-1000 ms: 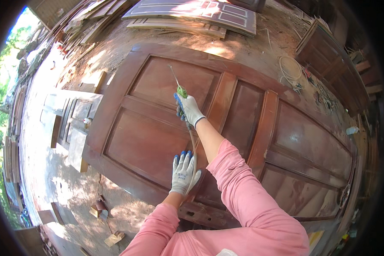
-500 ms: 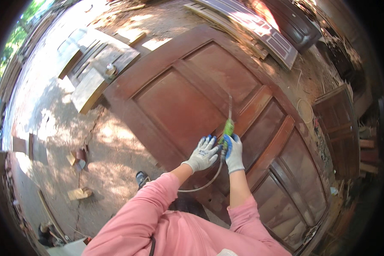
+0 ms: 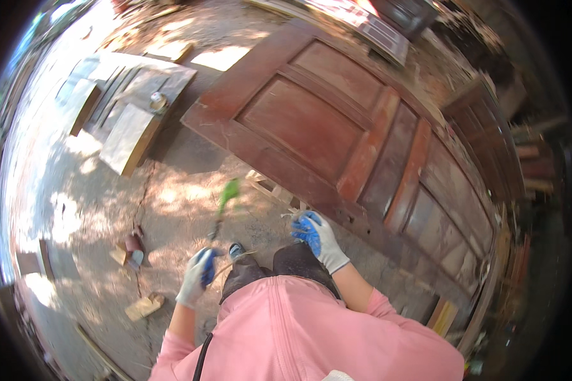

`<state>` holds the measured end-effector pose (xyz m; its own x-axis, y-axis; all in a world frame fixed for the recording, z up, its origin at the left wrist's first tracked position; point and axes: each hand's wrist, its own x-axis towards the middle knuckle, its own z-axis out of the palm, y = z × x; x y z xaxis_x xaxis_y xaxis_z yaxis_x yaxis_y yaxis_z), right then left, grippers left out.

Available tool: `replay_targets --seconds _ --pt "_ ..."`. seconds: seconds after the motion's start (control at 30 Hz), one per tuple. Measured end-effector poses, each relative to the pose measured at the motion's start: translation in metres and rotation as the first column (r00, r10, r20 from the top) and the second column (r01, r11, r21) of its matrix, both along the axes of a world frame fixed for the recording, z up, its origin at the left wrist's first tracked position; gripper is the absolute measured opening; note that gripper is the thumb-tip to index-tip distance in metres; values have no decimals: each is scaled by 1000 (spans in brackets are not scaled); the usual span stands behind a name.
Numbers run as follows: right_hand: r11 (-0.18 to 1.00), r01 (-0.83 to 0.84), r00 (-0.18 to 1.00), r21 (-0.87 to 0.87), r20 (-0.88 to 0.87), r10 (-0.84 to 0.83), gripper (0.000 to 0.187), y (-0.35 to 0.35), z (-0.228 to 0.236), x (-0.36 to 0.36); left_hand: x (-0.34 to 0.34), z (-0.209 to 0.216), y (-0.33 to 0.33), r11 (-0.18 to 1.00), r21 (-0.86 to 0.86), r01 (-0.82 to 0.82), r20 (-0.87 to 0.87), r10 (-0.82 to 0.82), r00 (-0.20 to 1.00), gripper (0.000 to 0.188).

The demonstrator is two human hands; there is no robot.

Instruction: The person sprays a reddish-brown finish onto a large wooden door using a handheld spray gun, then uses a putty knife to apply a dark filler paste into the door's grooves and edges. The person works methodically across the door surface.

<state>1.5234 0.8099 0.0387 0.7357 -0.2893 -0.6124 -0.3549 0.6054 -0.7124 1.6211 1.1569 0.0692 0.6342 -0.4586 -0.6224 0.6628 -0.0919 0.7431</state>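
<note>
The green air blow gun [image 3: 230, 190] has moved off the panel door [image 3: 302, 130] to its left, near the left hand [image 3: 198, 277], whose grip I cannot tell, while the right hand [image 3: 321, 239] curls loosely, seemingly empty, beside the door's edge, so work there appears paused.

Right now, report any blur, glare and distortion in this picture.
Head view: the green tool looks motion-blurred; same head view: glare whitens the ground at left; head view again: the brown door curves at its right end.
</note>
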Motion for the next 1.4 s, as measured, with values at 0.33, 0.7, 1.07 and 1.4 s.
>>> replay_targets --seconds 0.33,0.7,1.07,1.4 --pt "924 28 899 -382 -395 -191 32 69 -37 -195 85 -153 148 949 303 -89 38 81 996 19" --pt "778 318 284 -542 -729 -624 36 231 -70 -514 185 -224 183 776 630 45 -175 85 981 26" --pt "923 117 566 -367 -739 -366 41 266 -82 -468 123 -230 72 650 601 465 -311 -346 885 32" --pt "672 360 372 -647 -561 -740 35 303 -124 -428 49 -248 -136 224 354 908 -9 -970 243 37"
